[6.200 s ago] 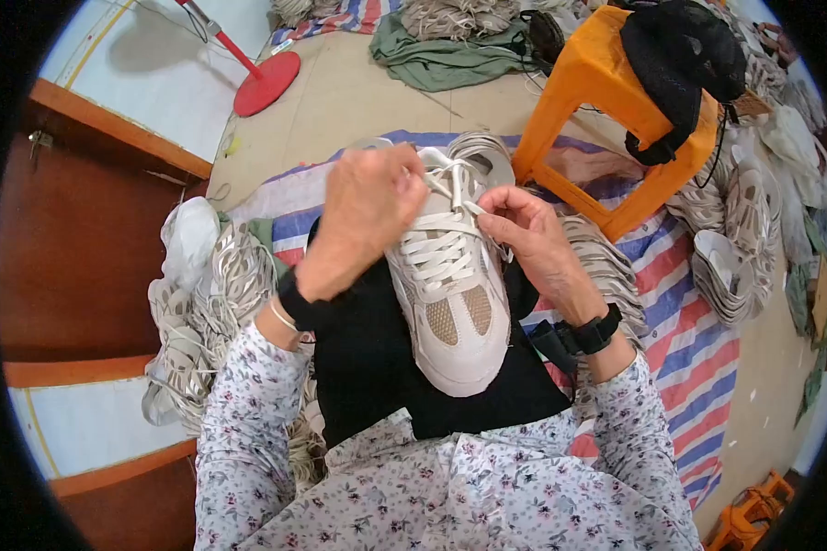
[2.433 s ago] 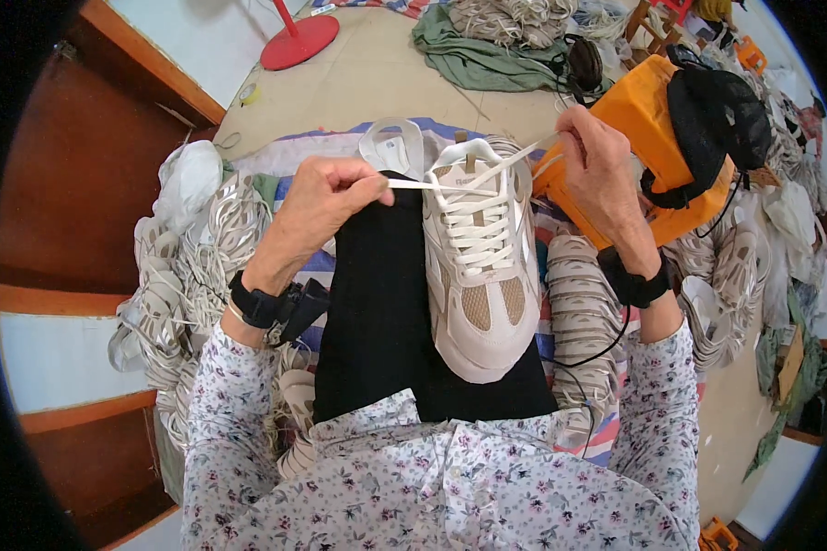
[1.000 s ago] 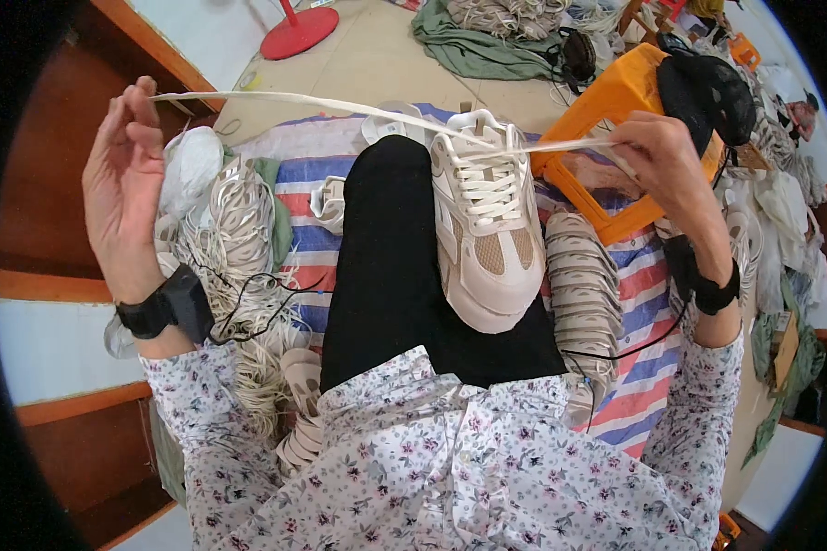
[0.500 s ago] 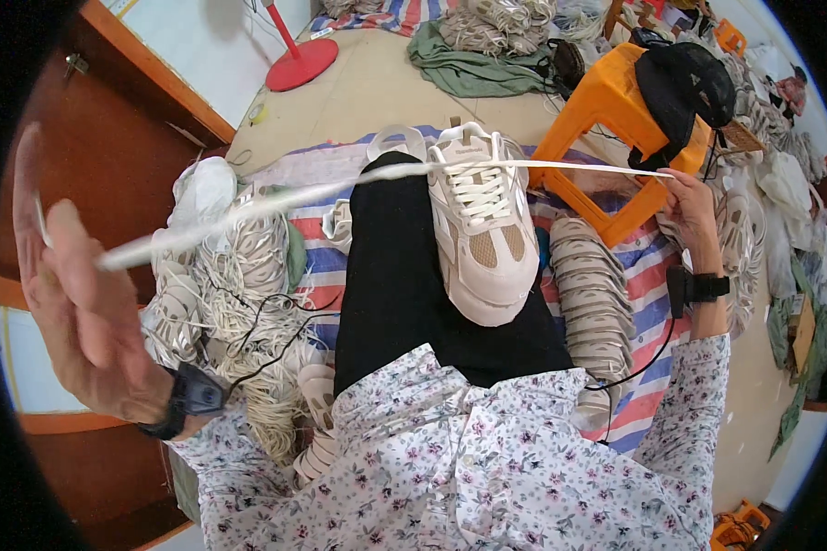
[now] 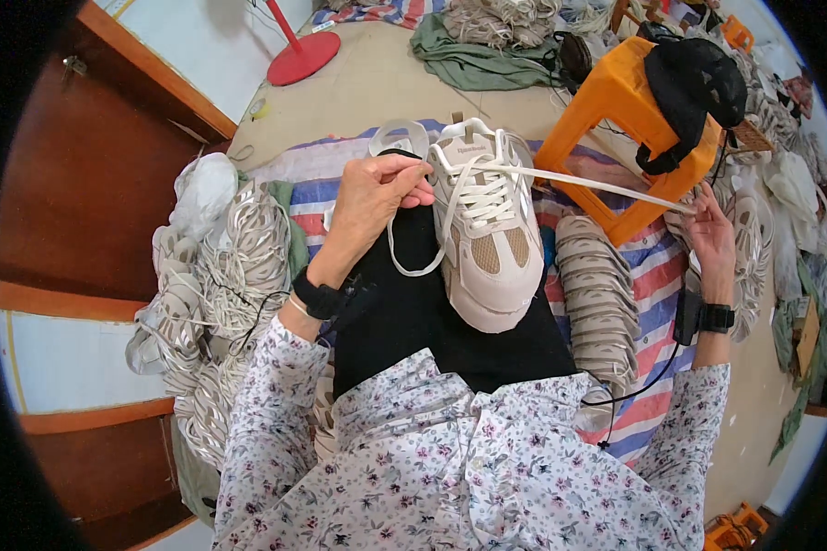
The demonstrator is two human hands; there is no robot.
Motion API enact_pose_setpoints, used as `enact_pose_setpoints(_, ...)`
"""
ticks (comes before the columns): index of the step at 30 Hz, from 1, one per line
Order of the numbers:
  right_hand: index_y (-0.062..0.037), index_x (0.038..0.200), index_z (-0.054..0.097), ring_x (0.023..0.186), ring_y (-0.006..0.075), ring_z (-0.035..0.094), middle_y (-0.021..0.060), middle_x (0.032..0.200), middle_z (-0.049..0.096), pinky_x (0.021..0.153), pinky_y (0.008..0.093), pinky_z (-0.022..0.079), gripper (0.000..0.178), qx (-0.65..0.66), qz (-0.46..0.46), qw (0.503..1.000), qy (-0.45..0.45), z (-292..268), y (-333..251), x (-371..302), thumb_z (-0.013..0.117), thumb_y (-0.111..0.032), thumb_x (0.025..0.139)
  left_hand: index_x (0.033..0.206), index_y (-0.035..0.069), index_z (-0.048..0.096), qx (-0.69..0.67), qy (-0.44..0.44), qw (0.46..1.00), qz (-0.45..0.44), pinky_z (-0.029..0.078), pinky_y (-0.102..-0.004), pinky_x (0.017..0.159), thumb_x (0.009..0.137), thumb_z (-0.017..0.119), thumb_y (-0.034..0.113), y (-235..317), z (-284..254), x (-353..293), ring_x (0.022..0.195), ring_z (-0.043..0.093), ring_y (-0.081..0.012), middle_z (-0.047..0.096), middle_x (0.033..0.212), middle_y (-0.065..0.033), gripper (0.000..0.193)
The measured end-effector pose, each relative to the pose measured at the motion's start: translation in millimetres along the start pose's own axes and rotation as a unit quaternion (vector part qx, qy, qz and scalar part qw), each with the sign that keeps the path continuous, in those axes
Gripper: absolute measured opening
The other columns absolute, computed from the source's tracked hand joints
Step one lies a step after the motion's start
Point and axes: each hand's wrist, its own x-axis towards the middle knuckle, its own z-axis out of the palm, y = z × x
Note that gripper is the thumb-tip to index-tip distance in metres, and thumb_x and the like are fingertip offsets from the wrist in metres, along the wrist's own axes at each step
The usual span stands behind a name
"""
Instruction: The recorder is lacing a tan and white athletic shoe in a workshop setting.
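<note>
A beige and white sneaker rests on my black-trousered lap, toe toward me. White laces criss-cross its upper. My left hand is closed in a pinch beside the shoe's collar, on a shoelace whose slack loop hangs over my thigh. Off to the right, my right hand grips the far part of a white shoelace, which stretches straight from the top eyelets to those fingers.
A nested row of beige shoe uppers lies right of my leg. An orange stool with a black cap stands beyond. On the left sit piled laced uppers. A striped sheet covers the floor.
My left hand has swung in from the far left to beside the shoe, and its taut lace now hangs as a loop. My right hand has lowered slightly, still holding its lace.
</note>
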Motion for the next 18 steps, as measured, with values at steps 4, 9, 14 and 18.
enact_pose_setpoints(4,0.0033,0.129,0.049,0.080,0.0145,0.060,0.0055,0.091,0.059,0.070,0.0242,0.050,0.035,-0.104,0.004,0.995,0.001,11,23,-12,0.058,-0.010,0.098,0.106,-0.004,0.070,-0.012,-0.001,1.000,-0.007,0.052,-0.0189,0.065,0.097,0.062,0.018,-4,6,1,0.072,0.067,-0.0101,0.071,0.085,-0.0081,0.025)
enact_pose_setpoints(9,-0.0029,0.116,0.056,0.064,0.0144,0.061,0.0040,0.080,0.064,0.056,0.0238,0.046,0.025,-0.210,0.065,0.975,0.003,95,72,-27,0.064,-0.014,0.095,0.101,-0.003,0.071,0.013,-0.003,1.000,-0.014,0.050,-0.0174,0.061,0.096,0.063,0.017,5,7,-7,0.069,0.065,-0.0088,0.070,0.082,-0.0067,0.023)
enact_pose_setpoints(14,-0.0019,0.103,0.065,0.063,0.0093,0.057,0.0021,0.073,0.062,0.056,0.0211,0.045,0.015,-0.264,0.089,0.958,-0.064,190,107,-22,0.065,-0.013,0.093,0.095,-0.002,0.071,0.017,-0.003,0.999,-0.034,0.048,-0.0170,0.058,0.095,0.064,0.016,4,11,-21,0.065,0.063,-0.0072,0.068,0.077,-0.0043,0.020)
enact_pose_setpoints(18,-0.0005,0.101,0.070,0.057,0.0070,0.053,-0.0002,0.069,0.059,0.048,0.0208,0.042,0.013,-0.302,0.079,0.941,-0.129,225,126,-12,0.065,-0.008,0.092,0.095,-0.001,0.071,0.023,0.014,0.998,-0.053,0.047,-0.0169,0.057,0.095,0.064,0.016,6,11,-34,0.064,0.062,-0.0067,0.067,0.076,-0.0036,0.019)
